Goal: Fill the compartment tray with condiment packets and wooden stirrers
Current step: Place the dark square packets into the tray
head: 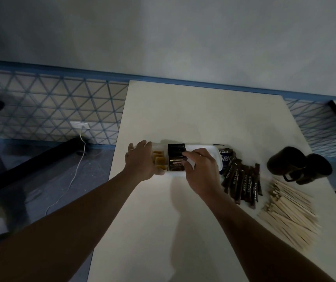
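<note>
A white compartment tray [207,150] lies on the pale table. Brown packets [159,159] fill its left compartment and black coffee packets [176,157] the one beside it. My left hand [140,159] grips the tray's left end. My right hand [201,169] rests over the tray's middle, fingertips pinching the black packets. Right of the tray lie blue packets [226,159], partly hidden, and a fan of dark stick sachets [242,182]. A heap of wooden stirrers [289,214] lies further right.
Two dark mugs [299,165] lie on their sides at the table's right edge, above the stirrers. The table's left edge runs close to my left hand, with floor, a white cable [71,180] and dark furniture legs beyond.
</note>
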Demonstrator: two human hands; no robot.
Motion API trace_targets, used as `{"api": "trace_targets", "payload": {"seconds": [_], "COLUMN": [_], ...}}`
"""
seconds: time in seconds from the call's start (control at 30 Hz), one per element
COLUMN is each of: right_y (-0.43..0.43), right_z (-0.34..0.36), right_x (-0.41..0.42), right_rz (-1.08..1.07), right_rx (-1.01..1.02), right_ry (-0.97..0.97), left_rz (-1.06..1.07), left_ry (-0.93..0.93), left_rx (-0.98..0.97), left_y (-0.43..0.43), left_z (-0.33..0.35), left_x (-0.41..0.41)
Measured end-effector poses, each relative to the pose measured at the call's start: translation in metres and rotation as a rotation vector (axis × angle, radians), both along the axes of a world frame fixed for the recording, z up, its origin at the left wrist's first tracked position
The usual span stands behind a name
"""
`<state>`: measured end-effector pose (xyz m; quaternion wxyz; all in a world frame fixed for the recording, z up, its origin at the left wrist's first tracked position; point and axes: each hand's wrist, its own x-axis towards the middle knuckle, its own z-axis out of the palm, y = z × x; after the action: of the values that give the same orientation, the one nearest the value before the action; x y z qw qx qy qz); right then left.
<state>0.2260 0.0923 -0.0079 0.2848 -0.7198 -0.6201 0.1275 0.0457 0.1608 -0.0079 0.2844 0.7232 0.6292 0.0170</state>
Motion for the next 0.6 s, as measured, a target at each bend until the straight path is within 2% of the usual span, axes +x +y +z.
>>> {"api": "trace_targets", "payload": {"seconds": [0.13, 0.3, 0.6], "right_y": [-0.014, -0.036, -0.072], "right_z": [0.002, 0.004, -0.004], "right_x": [0.004, 0.023, 0.090], "right_rz": [-0.040, -0.113, -0.261], "right_rx": [0.016, 0.026, -0.004], "right_ry": [0.020, 0.018, -0.006], "left_rz": [0.022, 0.126, -0.038], "left_ry": [-0.075, -0.324, -0.426], "left_rx": [0.109, 0.281, 0.280], "left_y": [-0.001, -0.013, -0.027], "left_z": [0.001, 0.025, 0.041], "left_x": [0.004, 0.027, 0.099]}}
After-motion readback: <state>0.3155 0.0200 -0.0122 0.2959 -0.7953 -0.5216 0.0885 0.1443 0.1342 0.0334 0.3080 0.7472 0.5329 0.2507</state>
